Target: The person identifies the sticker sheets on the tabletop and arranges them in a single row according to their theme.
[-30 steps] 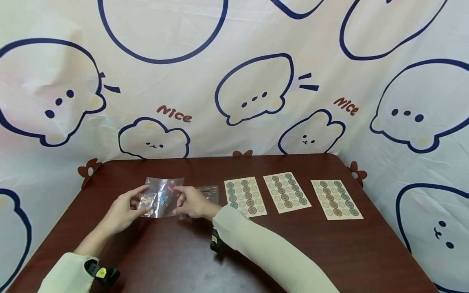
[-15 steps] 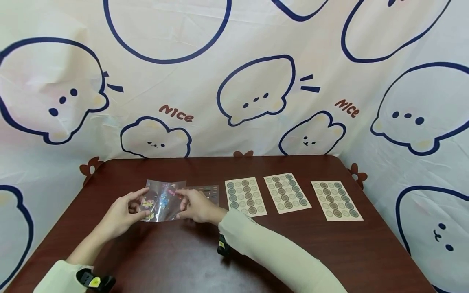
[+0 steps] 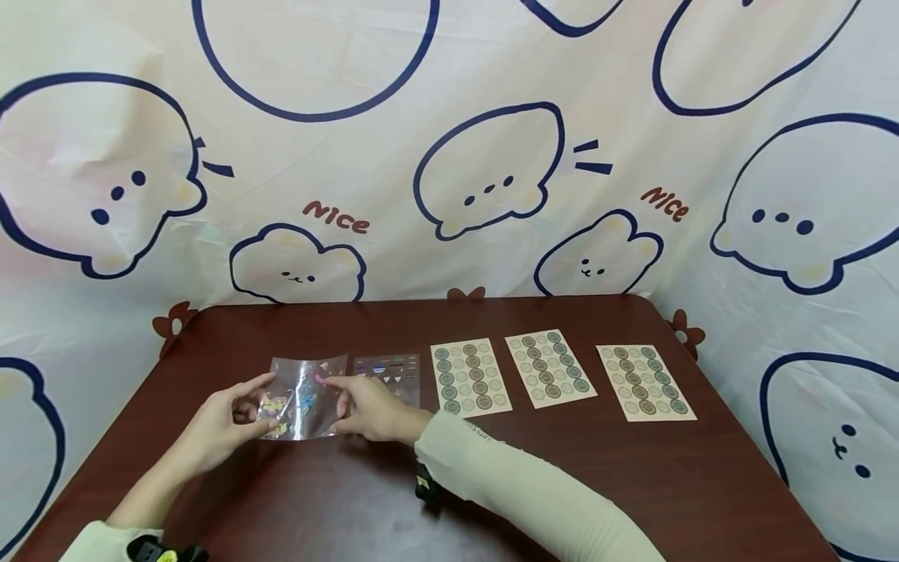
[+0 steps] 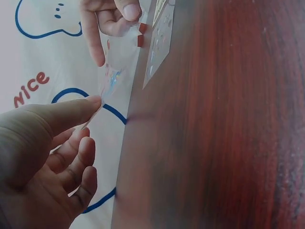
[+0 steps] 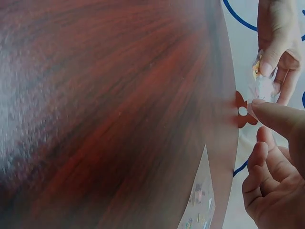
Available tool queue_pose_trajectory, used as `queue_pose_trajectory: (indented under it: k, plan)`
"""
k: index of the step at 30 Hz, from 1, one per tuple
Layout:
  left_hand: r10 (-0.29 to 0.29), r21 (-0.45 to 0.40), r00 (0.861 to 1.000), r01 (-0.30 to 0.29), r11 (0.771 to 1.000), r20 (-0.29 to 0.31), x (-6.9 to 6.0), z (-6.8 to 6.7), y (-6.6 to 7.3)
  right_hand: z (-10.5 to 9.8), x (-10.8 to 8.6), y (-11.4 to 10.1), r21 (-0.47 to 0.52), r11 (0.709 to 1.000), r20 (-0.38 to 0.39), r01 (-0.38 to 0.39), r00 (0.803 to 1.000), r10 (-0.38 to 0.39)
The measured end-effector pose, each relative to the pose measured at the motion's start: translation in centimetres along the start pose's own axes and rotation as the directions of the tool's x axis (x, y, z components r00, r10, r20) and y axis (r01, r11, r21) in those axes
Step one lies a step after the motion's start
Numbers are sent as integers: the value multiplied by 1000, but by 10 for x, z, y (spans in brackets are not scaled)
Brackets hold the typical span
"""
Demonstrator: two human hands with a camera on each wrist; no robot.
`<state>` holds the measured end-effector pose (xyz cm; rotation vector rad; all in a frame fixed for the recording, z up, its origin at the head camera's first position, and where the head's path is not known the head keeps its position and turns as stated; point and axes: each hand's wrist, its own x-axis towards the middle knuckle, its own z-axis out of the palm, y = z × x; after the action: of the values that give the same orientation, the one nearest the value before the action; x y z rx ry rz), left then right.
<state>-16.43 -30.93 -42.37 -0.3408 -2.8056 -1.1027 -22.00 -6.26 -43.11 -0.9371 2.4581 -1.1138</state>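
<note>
Gently, I'd tension the sheet (image 3: 298, 414) evenly: my left hand (image 3: 219, 423) pinches its left edge, my right hand (image 3: 372, 407) its right; another film (image 3: 402, 373) lies beside it.

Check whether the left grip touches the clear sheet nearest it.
Touching. The left wrist view shows the left grip pinching the clear sheet at its edge, the thumb tip right on it.

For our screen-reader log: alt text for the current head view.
A left hand and a right hand pinch opposite sides of a clear plastic sheet with colorful shapes, over a dark reddish table. To the right lie another clear sheet and three cream sheets printed with circles.
</note>
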Motion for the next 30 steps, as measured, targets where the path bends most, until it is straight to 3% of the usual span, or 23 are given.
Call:
queue_pose_trajectory:
  k: [4, 17, 30]
  plan:
    - [19, -3, 1000, -19, 1000, -15, -5, 1, -5, 5, -3, -2, -14, 1000, -6, 24, 1000, -24]
    - [-2, -25, 1000, 2, 1000, -18, -17, 7, -10, 14, -8, -3, -129, 989, -4, 66, 998, -67]
    - [6, -43, 1000, -6, 999, -7, -27, 2, -11, 24, -20, -7, -203, 974, 8, 100, 995, -100]
